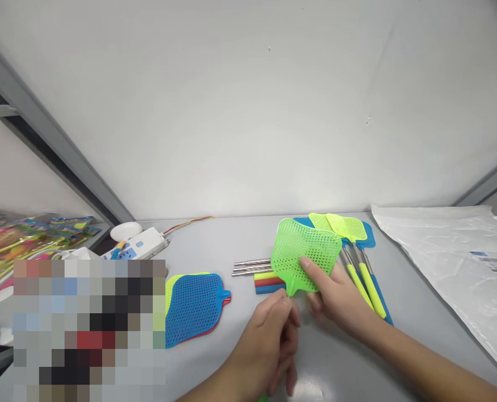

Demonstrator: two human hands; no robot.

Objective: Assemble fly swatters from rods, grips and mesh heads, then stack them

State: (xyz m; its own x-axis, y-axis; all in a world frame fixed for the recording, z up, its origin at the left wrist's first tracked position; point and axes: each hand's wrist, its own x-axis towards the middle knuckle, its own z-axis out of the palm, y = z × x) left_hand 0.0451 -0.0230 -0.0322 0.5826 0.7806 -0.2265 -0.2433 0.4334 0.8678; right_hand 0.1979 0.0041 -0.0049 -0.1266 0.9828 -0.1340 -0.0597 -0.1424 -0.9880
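A green fly swatter (292, 251) is held up over the table, its mesh head tilted toward me. My right hand (336, 290) is closed on the right side of the head, thumb flat on the mesh. Just below the neck, my left hand (269, 335) pinches the swatter; its fingers hide most of the shaft, and a bit of green shows under them. Behind the head lie several metal rods (250, 269) with yellow, red and blue handles (269, 289), partly covered. Loose swatter heads (196, 310), blue on top, with yellow and red edges showing, lie stacked to the left.
Several swatters with yellow and blue handles (376, 290) lie to the right, beside a white plastic bag (444, 245). On the left are a power strip (141, 245), a white round object (125, 231) and colourful packaged items (22, 240). A blurred patch covers the lower left.
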